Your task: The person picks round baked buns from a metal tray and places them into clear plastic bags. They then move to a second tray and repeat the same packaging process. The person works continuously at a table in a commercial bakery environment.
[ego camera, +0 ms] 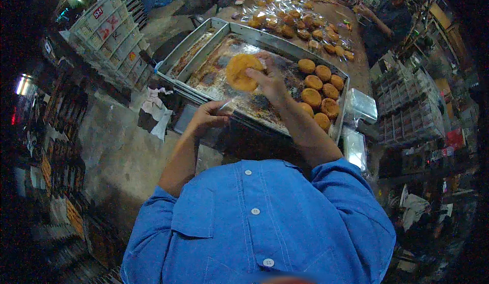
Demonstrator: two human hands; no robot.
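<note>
A round golden-brown cake [244, 72] is gripped in my right hand [270, 78], thumb on its face, above the floury floor of a metal baking tray [263, 35]. Near the tray's front edge, my left hand [211, 116] pinches a piece of clear plastic film [229, 103], perhaps a bag. Several similar small round cakes [311, 97] stand in rows at the tray's right end. Beyond the tray, many cakes in clear wrappers [294, 22] lie heaped on the tabletop [355, 51].
Two stacks of clear plastic bags [361, 106] [354, 148] sit right of the tray. Stacked crates [114, 39] rise at left, more crates [408, 104] at right. Across the table at upper right, a person's arm [376, 20] reaches over wrapped goods. A white cloth or bag [154, 110] hangs left of the tray.
</note>
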